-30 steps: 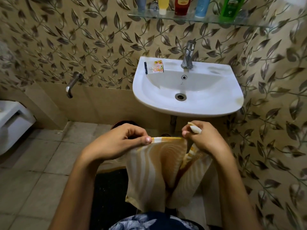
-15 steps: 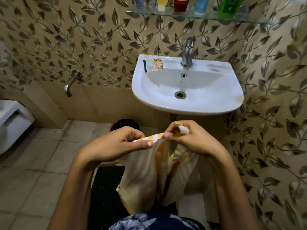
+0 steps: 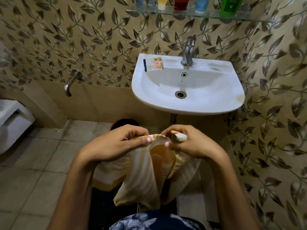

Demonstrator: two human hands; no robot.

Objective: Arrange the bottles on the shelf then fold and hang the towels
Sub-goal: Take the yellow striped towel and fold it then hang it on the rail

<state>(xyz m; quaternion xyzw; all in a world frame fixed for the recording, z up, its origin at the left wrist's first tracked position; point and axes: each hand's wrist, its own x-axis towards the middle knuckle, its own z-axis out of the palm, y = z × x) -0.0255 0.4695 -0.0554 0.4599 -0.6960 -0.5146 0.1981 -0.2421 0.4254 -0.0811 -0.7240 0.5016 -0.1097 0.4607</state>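
Note:
A yellow and white striped towel (image 3: pixel 149 176) hangs in folds in front of me, below the sink. My left hand (image 3: pixel 116 145) pinches its top edge between thumb and fingers. My right hand (image 3: pixel 187 143) grips a bunched corner of the same edge, a white tip sticking out above the fist. The two hands are almost touching. Several bottles stand in a row on the glass shelf (image 3: pixel 196 14) at the top: a yellow one (image 3: pixel 161 3), a red one (image 3: pixel 181 3), a blue one (image 3: pixel 201 4) and a green one (image 3: pixel 230 5).
A white sink (image 3: pixel 187 103) with a chrome tap (image 3: pixel 188 51) juts from the leaf-patterned wall; a small packet (image 3: pixel 157 64) lies on its left rim. A wall spout (image 3: pixel 71 82) sits to the left, a white toilet (image 3: pixel 11 120) at far left. A dark bin (image 3: pixel 123 123) stands under the sink.
My hands have come together, closing the stretch of towel edge between them. The towel now hangs narrower and more bunched. The view tilted slightly down.

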